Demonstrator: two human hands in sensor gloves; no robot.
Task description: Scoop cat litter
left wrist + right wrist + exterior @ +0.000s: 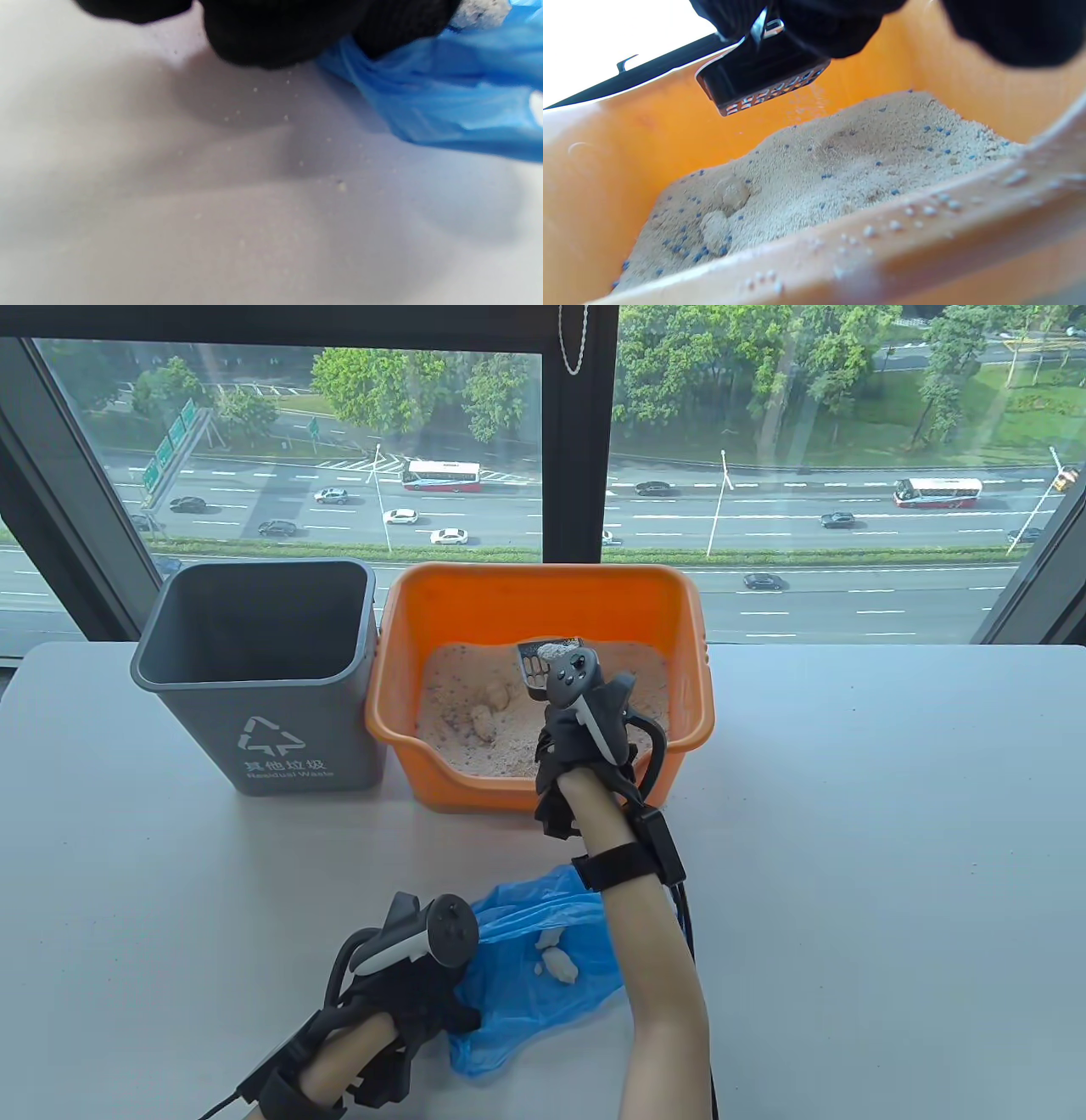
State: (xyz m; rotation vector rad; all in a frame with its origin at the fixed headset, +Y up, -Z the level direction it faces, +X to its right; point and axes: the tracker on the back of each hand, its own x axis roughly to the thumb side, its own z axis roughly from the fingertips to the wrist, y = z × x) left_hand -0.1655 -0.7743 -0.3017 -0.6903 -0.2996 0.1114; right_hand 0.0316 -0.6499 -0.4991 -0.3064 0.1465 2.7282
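Both hands are gripping: right hand (585,729) holding the scoop (761,82) over the litter (840,169) in the orange tub (441,602), sifting grains; left hand (407,984) pinching the blue bag (526,976) on the desk (848,814). Tilting could be spilling the clump outside.

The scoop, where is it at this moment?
In the table view the scoop is held by the right hand above the litter inside the orange tub, right of the grey bin.
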